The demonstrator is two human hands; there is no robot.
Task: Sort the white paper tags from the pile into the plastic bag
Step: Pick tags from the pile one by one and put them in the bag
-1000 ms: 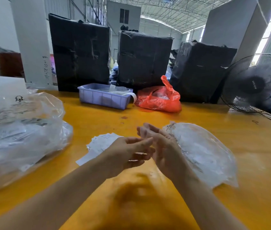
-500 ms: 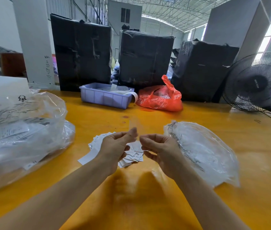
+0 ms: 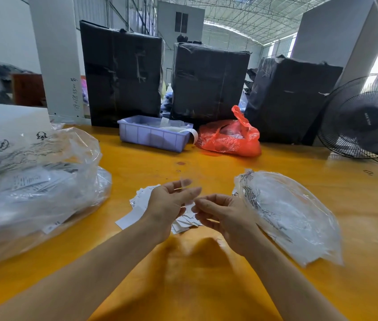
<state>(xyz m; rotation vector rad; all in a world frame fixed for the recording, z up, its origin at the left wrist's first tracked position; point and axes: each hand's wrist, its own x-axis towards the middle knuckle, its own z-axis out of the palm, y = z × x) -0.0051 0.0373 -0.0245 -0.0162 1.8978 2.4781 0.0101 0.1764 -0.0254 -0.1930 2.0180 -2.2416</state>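
Note:
A pile of white paper tags (image 3: 140,199) lies on the yellow table (image 3: 206,293), partly hidden under my hands. Both hands hover just above it, fingertips close together. Between them stands a small, almost invisible clear plastic bag (image 3: 192,184). My left hand (image 3: 167,205) pinches it with thumb and forefinger. My right hand (image 3: 225,216) pinches its lower edge with curled fingers. Whether anything is inside the small bag cannot be made out.
A flat stack of clear printed bags (image 3: 287,212) lies right of my hands. A big clear bag of papers (image 3: 33,181) fills the left. Behind stand a blue tray (image 3: 153,135), a red bag (image 3: 229,137), black wrapped bales (image 3: 123,72) and a fan (image 3: 364,119).
My hands were pressed together a second ago; they have since parted slightly and now hold the clear film up between the fingertips, uncovering the tag pile.

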